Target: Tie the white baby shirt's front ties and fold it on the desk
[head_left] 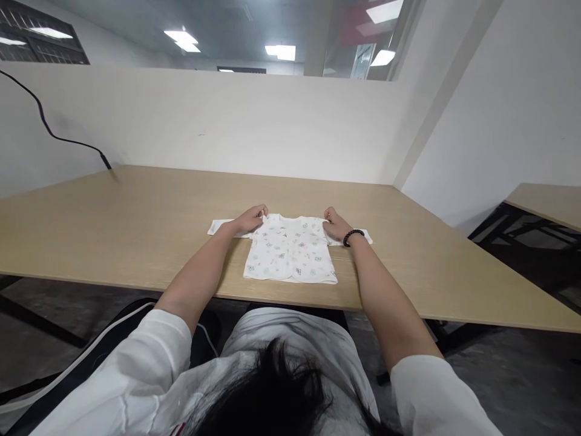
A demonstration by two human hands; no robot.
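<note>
Wooden desk (pixel 136 224), white partition (pixel 227 121), black cable (pixel 49 127), printed baby shirt (pixel 290 251)

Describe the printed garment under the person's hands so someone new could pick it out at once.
Start at the light wood table and look at its near edge, in front of the person. There lies a small white short-sleeved top, spread flat, with a scattered tiny print. The left hand and right hand rest at its shoulders.
</note>
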